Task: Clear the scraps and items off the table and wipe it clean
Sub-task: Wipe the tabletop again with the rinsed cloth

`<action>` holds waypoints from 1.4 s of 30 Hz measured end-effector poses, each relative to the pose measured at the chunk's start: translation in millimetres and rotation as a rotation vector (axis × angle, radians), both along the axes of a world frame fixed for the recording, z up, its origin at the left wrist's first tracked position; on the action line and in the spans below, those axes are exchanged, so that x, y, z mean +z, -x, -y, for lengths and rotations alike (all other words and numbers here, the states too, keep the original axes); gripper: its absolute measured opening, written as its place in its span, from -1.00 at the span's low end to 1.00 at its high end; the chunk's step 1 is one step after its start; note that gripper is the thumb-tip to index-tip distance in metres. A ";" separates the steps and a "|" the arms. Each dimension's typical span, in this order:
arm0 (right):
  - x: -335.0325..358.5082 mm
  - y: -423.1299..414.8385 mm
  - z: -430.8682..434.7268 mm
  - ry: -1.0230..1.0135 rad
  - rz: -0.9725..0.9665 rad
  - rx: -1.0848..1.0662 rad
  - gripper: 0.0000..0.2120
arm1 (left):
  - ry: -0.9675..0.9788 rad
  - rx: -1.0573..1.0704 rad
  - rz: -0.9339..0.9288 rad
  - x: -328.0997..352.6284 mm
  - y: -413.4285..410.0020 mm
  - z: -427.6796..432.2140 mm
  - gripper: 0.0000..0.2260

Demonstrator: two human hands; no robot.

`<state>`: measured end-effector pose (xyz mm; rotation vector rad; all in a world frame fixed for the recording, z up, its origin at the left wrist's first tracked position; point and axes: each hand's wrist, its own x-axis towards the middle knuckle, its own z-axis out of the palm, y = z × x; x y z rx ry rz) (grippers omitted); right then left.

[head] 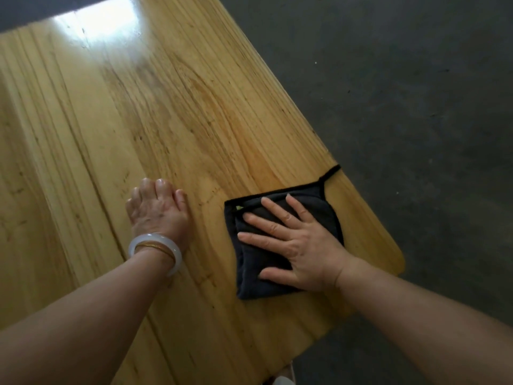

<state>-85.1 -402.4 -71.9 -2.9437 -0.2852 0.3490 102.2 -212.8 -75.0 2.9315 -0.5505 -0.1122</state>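
Right hand (297, 243): flat on the cloth, palm down, fingers spread wide and straight; it presses the cloth and grips nothing.
Cloth (249, 284): dark, folded, lying on the table near its right edge and near corner; a thin dark loop at its far corner trails toward the edge. A small yellow-green bit, perhaps a tag, shows at the far left corner; no writing can be read on it.
Left hand (156, 208): resting on bare wood just left of the cloth, apart from it; fingers together and bent down onto the surface, nothing in them.
Bangles (155, 250): a pale translucent one and a thin gold one on the left wrist.
Table (138, 107): yellow wooden planks with strong grain; a bright glare at the far end.
Floor (416, 93): dark grey, to the right of the table.
Writing: none readable anywhere.
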 end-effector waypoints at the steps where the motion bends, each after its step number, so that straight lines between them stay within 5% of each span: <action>1: -0.4 -3.0 9.4 0.006 0.010 -0.011 -0.37 | -0.001 0.000 0.002 -0.6 -0.3 -0.4 -0.77; 9: -3.3 -2.9 69.8 0.037 0.029 -0.401 -0.36 | -0.004 -0.010 0.013 -2.4 0.7 -1.8 -0.77; 22: -6.9 70.7 25.9 0.036 0.043 -0.876 -0.34 | 0.019 0.005 0.018 -6.1 0.5 -0.7 -0.70; 33: -10.7 83.5 -62.3 0.063 0.085 -0.994 -0.33 | 0.194 -0.018 -0.099 0.5 -7.7 -9.2 -0.77; 42: -1.6 69.5 -159.5 0.019 0.046 -0.778 -0.32 | 0.326 -0.041 -0.033 10.3 47.1 -89.9 -0.79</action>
